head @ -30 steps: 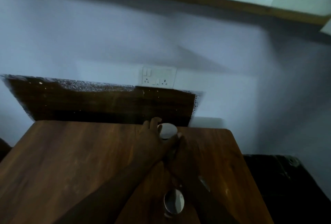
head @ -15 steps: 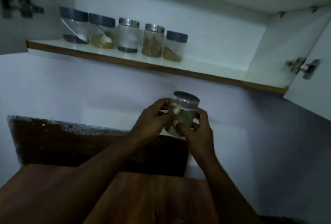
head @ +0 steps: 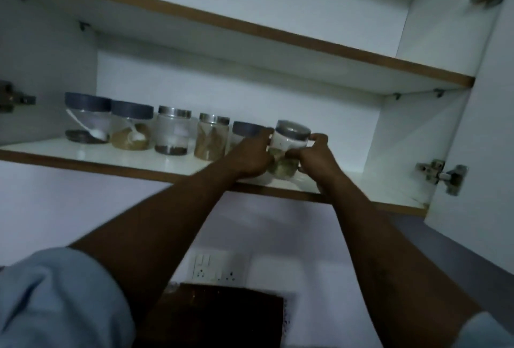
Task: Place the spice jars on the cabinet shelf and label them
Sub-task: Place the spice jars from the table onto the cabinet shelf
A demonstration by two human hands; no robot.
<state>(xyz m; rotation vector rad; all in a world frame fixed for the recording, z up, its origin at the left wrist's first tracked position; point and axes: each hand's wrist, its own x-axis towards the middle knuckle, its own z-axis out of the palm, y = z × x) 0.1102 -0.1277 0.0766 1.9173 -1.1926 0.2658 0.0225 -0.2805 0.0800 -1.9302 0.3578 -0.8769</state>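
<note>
Clear round jar (head: 289,139), grey-lidded with greenish contents, sits low over the white cabinet shelf (head: 133,160), just right of five other jars (head: 173,132). The left hand (head: 250,157) and right hand (head: 317,155) curl round its sides, forearms stretched upward.

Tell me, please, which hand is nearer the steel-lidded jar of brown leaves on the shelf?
Left. The left hand grips the held jar just right of the steel-lidded jar, with a grey-lidded jar between; the right hand is on the held jar's far side.
</note>
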